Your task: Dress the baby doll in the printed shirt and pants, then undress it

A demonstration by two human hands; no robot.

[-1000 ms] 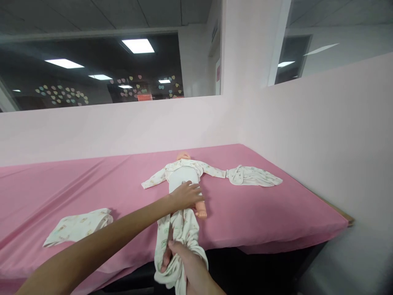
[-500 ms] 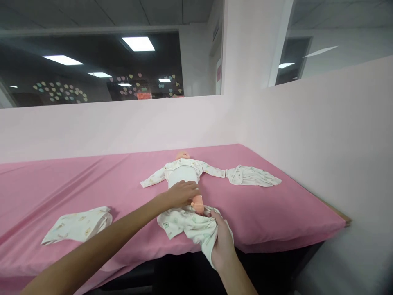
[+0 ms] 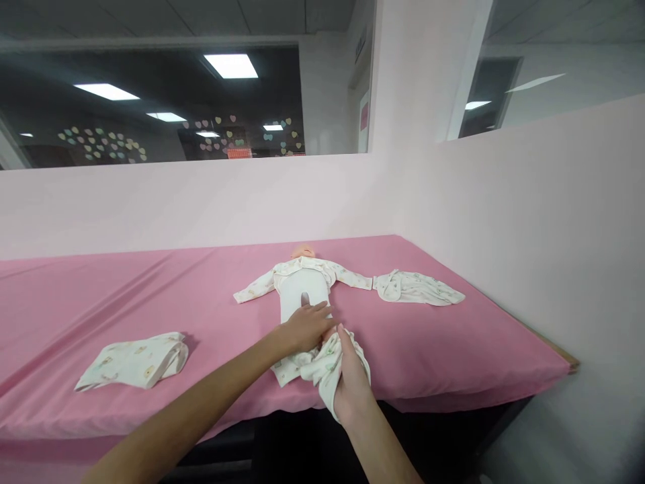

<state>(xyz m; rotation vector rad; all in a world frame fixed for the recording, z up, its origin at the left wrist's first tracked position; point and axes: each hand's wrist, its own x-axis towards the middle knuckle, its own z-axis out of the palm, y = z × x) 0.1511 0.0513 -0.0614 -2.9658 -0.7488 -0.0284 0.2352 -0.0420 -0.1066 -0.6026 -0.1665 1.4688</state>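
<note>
A baby doll (image 3: 305, 290) lies on its back, its head away from me, in a white body piece and a long-sleeved patterned top spread out at both sides. My left hand (image 3: 308, 327) lies over the doll's lower leg, fingers across it and thumb hidden. In my right hand (image 3: 351, 380) are the bunched baby pants (image 3: 322, 366), white with a green print, thumb on top near the opening. The doll's foot is mostly covered by the cloth and my fingers. Both hands are close together.
A pink sheet (image 3: 428, 349) covers the table. To the left lies a folded patterned cloth (image 3: 134, 359); to the right, a bundled white garment (image 3: 419, 288) touches the top's sleeve end. Walls with windows stand behind and at the right. A wooden table corner (image 3: 572, 363) shows at right.
My right hand has brought the pants up and slightly left, further over the doll's foot. My left hand has shifted a little down the leg, and the foot shows less.
</note>
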